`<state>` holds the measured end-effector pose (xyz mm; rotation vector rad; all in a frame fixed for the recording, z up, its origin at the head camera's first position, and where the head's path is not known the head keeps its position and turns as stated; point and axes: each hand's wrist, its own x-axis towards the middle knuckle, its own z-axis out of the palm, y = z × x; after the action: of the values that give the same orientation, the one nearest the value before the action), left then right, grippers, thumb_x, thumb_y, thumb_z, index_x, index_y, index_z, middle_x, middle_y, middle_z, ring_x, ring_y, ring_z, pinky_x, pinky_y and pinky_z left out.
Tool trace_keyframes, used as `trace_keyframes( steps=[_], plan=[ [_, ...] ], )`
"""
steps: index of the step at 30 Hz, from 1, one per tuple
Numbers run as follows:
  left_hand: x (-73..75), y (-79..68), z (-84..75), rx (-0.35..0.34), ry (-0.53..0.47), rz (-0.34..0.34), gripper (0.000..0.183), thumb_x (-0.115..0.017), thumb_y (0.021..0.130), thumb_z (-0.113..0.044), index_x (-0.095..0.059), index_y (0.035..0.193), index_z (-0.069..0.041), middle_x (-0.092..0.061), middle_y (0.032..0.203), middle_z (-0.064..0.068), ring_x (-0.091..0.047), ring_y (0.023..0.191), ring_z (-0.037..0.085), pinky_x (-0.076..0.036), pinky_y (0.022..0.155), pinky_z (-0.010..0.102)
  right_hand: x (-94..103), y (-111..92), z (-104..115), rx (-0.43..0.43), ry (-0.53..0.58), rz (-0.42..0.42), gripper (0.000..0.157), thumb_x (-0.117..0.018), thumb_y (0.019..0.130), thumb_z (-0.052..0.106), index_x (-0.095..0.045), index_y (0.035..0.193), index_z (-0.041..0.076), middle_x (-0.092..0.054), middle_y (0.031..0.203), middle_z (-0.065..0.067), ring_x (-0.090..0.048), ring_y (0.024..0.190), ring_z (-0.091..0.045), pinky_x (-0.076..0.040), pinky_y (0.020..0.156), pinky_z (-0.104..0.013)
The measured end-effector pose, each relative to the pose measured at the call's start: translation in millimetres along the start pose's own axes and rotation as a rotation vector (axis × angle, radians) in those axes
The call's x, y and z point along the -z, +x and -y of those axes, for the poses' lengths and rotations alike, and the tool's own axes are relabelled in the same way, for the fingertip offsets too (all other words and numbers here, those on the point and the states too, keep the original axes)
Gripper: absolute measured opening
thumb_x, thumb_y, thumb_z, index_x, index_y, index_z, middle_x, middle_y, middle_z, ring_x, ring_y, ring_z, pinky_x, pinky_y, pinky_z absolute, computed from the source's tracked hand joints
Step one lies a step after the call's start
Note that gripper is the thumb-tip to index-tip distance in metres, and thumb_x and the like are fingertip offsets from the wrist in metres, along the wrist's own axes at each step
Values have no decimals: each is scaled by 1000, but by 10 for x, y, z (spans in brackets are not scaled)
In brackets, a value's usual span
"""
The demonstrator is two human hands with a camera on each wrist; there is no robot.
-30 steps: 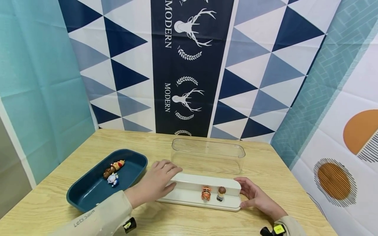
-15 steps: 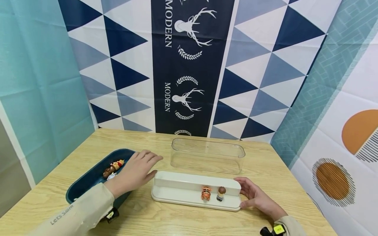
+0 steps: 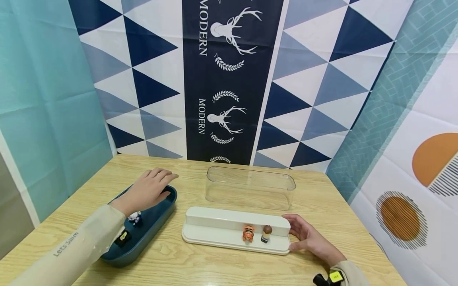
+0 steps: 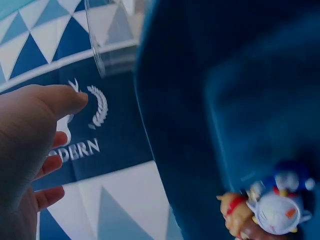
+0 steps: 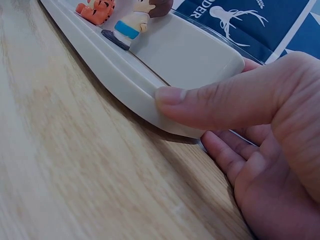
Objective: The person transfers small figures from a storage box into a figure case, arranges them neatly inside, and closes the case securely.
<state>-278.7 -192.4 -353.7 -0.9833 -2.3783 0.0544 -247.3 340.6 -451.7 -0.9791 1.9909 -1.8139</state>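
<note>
My left hand (image 3: 144, 190) hovers over the dark blue tub (image 3: 157, 232) at the left, its fingers relaxed and holding nothing. Inside the tub lies a white-and-blue figurine (image 3: 134, 217); a yellowish bear figurine (image 4: 232, 212) beside it shows in the left wrist view, while my hand and forearm hide it from the head camera. My right hand (image 3: 313, 240) holds the right end of a white stepped display base (image 3: 211, 234), thumb (image 5: 210, 102) on its front rim and fingers round behind the end. On the base are an orange tiger figurine (image 3: 248, 233) and a brown-haired figurine (image 3: 266, 234).
Behind the base, a clear plastic cover (image 3: 250, 192) stands on the wooden table (image 3: 214, 268). Patterned cloth (image 3: 229, 79) hangs along the table's back edge, with more cloth at both sides.
My left hand has left the left part of the base and moved left over the tub, with nothing in it. The right hand has kept its hold on the base's end.
</note>
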Motion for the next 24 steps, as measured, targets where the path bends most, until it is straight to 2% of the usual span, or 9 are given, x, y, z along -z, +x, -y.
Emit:
trace_keyframes(
  steps=[7,15,18,24],
  plan=[
    [-61,-181,227,101,-37,100,59,-78,87,-15,-50,137,1,-55,126,21,-51,115,40,-45,89,57,15,15,-27,-3,-13,-4,82,-72,77,-13,-30,147,-4,-52,138,4,-52,124,-6,-41,103,-19],
    [-150,-369,389,205,-55,165,60,-77,86,-12,-48,136,6,-54,125,26,-53,112,43,-47,86,58,41,14,-54,3,-21,0,83,-72,77,-13,-28,147,-6,-52,139,7,-51,125,-5,-41,103,-20],
    [-207,-411,405,212,-44,166,57,-76,87,-11,-49,134,7,-55,123,26,-55,108,43,-49,85,56,50,2,-55,-7,-27,-2,84,-72,78,-12,-25,147,-9,-51,139,8,-51,124,-4,-41,102,-19],
    [-389,-489,393,182,28,142,49,-75,87,-9,-54,128,9,-59,113,24,-59,98,39,-53,76,49,44,-6,-45,-24,-16,-10,85,-72,77,-13,-23,147,-10,-51,138,7,-52,123,-5,-41,102,-19]
  ],
)
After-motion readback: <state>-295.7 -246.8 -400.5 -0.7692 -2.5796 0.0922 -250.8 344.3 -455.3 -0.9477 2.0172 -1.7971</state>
